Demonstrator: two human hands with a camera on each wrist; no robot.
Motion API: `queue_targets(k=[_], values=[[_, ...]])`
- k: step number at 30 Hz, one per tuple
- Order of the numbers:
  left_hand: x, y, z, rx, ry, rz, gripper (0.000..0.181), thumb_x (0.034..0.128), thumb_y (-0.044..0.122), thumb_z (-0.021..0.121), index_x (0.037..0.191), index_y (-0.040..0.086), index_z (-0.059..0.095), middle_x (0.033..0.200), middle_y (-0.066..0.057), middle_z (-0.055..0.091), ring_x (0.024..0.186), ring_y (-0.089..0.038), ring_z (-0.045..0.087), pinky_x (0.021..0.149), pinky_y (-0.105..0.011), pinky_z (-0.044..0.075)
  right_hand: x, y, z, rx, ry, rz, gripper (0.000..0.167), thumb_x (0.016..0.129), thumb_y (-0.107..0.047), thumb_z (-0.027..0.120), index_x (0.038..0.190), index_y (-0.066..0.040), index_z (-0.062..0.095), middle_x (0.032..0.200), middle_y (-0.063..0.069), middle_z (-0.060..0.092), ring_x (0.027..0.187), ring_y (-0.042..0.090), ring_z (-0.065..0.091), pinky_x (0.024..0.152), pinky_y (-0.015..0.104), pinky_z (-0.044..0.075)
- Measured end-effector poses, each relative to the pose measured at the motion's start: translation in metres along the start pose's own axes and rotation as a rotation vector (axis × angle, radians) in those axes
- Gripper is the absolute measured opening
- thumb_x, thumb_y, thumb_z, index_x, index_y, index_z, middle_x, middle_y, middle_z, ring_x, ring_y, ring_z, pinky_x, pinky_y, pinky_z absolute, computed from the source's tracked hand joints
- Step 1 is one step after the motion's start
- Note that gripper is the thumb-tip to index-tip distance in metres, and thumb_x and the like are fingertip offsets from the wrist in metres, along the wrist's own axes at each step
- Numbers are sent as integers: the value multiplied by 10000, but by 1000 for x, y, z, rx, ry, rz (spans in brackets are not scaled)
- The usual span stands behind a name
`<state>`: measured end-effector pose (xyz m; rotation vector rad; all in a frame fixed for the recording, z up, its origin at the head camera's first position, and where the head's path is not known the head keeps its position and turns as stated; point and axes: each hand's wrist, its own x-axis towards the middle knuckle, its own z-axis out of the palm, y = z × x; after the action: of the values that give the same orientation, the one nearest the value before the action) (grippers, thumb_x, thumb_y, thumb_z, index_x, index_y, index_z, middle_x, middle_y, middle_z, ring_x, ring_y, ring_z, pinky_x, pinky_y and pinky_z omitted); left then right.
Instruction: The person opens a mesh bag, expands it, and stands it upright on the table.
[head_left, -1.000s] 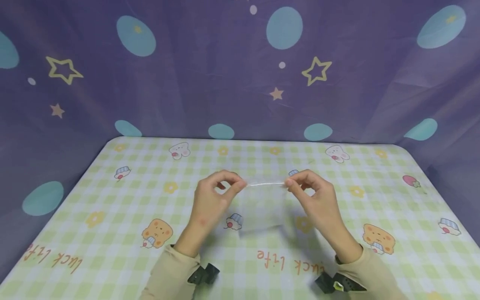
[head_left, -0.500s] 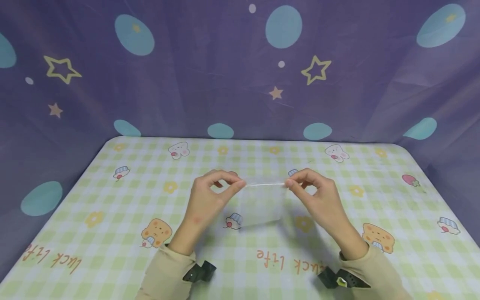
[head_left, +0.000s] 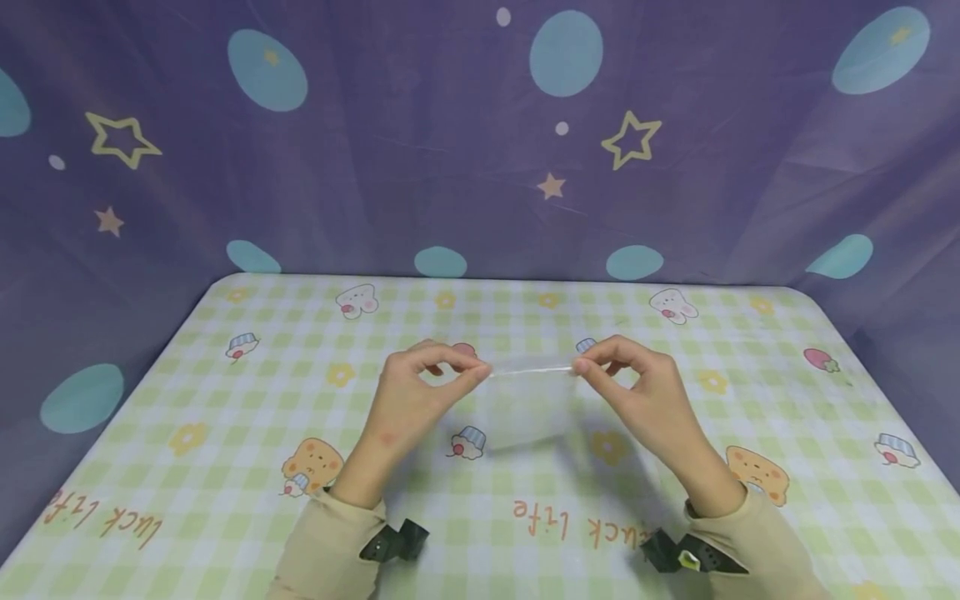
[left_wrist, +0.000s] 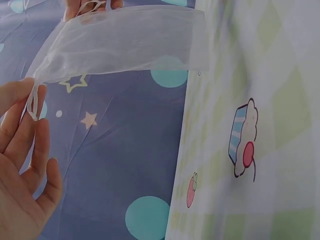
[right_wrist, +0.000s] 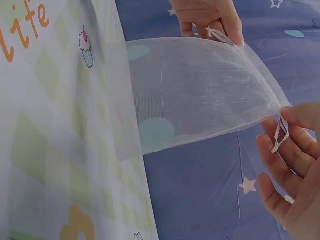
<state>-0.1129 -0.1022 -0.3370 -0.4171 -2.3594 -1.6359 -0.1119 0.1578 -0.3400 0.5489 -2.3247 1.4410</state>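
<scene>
A sheer white organza drawstring bag [head_left: 531, 408] hangs between my two hands, above the table. My left hand [head_left: 420, 400] pinches one top corner between thumb and index finger, and my right hand [head_left: 637, 396] pinches the other. The drawn-out top edge runs nearly level as a white line. In the left wrist view the bag [left_wrist: 125, 42] looks flat and see-through, with a loop of white cord [left_wrist: 34, 102] at the pinched corner. Another cord loop [right_wrist: 281, 135] dangles by the right fingers in the right wrist view.
A table [head_left: 225, 517] with a green and white checked, cartoon-printed cover lies under the hands. Behind and beside it hangs a purple curtain [head_left: 420, 150] with stars and blue ovals. Dark wrist-worn devices [head_left: 393, 542] sit at both sleeves.
Both hands have moved slightly apart, the left a little leftward and the right a little rightward. The bag's lower edge has swung slightly; both pinches stay.
</scene>
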Motion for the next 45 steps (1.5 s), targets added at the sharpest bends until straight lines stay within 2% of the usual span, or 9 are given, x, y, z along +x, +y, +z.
queue_targets(k=[8, 12, 18, 21, 24, 27, 32, 39, 45], values=[[0, 1, -2, 20, -22, -18, 50, 809, 182, 834, 842, 159, 804, 861, 84, 734, 921, -55, 655, 829, -438, 471, 1, 1, -1, -4, -2, -50, 109, 873, -9, 738, 869, -117, 733, 842, -32, 719, 770, 80, 598, 735, 214, 454], [1, 1, -4, 34, -39, -26, 54, 811, 185, 832, 847, 156, 802, 843, 91, 732, 898, -64, 652, 827, -418, 465, 2, 2, -1, -14, -4, -91, 111, 866, -4, 744, 868, -114, 734, 841, -8, 723, 780, 67, 617, 741, 212, 452], [1, 1, -5, 81, -48, -31, 56, 803, 191, 836, 836, 165, 800, 856, 99, 731, 916, -51, 658, 817, -395, 465, 2, 4, -2, -45, -18, -145, 162, 841, 31, 755, 859, -128, 730, 840, -57, 720, 769, 64, 619, 736, 211, 449], [0, 0, -5, 145, -43, 3, 57, 791, 200, 838, 827, 178, 800, 828, 117, 719, 878, -43, 649, 772, -328, 466, 1, 4, -2, -65, -25, -171, 174, 834, 38, 758, 861, -132, 728, 841, -62, 721, 765, 65, 622, 735, 208, 448], [0, 0, -6, 212, -24, 69, 62, 773, 195, 845, 813, 182, 800, 808, 118, 709, 788, -67, 623, 669, -276, 443, 2, 5, -2, -83, -30, -188, 183, 832, 42, 758, 868, -135, 729, 846, -64, 723, 771, 68, 628, 735, 205, 445], [0, -2, -5, 242, 7, 134, 68, 761, 169, 851, 799, 183, 797, 829, 92, 718, 756, -91, 617, 602, -256, 404, 3, 5, -1, -99, -26, -201, 184, 828, 39, 762, 866, -138, 726, 845, -65, 723, 769, 72, 629, 730, 203, 444], [-1, -7, 1, 194, 38, 184, 73, 770, 145, 849, 820, 166, 799, 856, 46, 723, 715, -93, 588, 643, -257, 437, 3, 5, -1, -89, 11, -193, 167, 828, 49, 758, 859, -112, 725, 827, -49, 723, 754, 66, 626, 724, 200, 453], [-2, -11, 10, 101, 27, 244, 78, 835, 118, 804, 891, 152, 762, 879, 75, 711, 764, -88, 605, 725, -324, 506, 1, 7, 3, -7, 48, -102, 120, 870, 29, 726, 894, -89, 722, 804, -25, 710, 731, 67, 609, 729, 210, 463], [-3, -11, 15, 70, -1, 214, 105, 874, 160, 773, 969, 158, 726, 953, 85, 715, 843, -118, 632, 751, -324, 508, -1, 6, 4, 15, 60, -78, 92, 880, 6, 725, 908, -82, 727, 797, -29, 703, 728, 80, 605, 731, 198, 463]])
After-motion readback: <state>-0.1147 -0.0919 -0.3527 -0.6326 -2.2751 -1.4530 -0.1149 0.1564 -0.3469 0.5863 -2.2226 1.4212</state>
